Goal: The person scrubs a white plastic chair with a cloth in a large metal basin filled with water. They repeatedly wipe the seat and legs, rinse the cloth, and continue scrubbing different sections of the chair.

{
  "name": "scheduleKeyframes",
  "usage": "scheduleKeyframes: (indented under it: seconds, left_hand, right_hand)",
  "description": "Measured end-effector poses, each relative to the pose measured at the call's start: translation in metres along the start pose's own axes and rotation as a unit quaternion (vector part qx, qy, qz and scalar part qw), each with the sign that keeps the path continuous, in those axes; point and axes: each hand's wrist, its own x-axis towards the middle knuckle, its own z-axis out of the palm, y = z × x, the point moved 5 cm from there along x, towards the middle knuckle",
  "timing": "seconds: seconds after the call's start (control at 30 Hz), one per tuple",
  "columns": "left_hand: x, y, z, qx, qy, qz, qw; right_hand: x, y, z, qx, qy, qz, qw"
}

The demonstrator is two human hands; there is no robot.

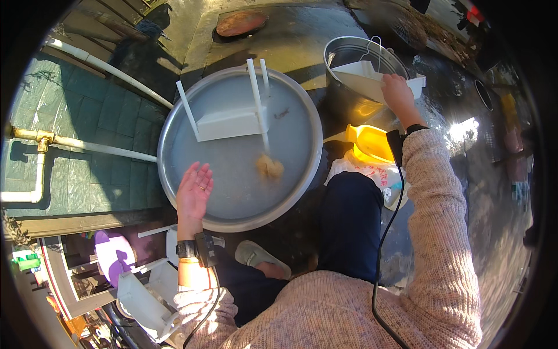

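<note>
My right hand (pixel 399 98) grips the edge of a white plastic piece (pixel 359 80) that rests slanted in the mouth of a metal bucket (pixel 348 102). My left hand (pixel 195 189) is raised over the near-left rim of a wide metal basin (pixel 317 131); its palm is turned up, its fingers slightly bent, and it holds nothing. Cloudy water fills the basin. In it sits a white plastic shelf part (pixel 233 124) with several thin posts standing up. A tan clump, perhaps a loofah or sponge (pixel 269 167), floats nearer to me.
Right of the basin, a yellow plastic scoop (pixel 370 141) lies on a plastic bag (pixel 357 168) bearing writing. Pipes (pixel 104 148) run along the green tiled surface at left. White plastic parts (pixel 144 301) and a purple round object (pixel 114 257) lie lower left. A reddish disc (pixel 242 23) is beyond.
</note>
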Motion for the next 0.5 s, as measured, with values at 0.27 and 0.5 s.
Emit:
scheduleKeyframes:
  seconds: [0.27, 0.5]
  left_hand:
    - [-0.009, 0.008, 0.009, -0.007, -0.009, -0.010, 1.000]
    - [-0.014, 0.058, 0.001, -0.012, -0.034, 0.065, 0.997]
  right_hand:
    - [0.013, -0.018, 0.006, -0.003, -0.080, 0.016, 0.997]
    - [0.032, -0.127, 0.011, 0.122, -0.079, -0.131, 0.981]
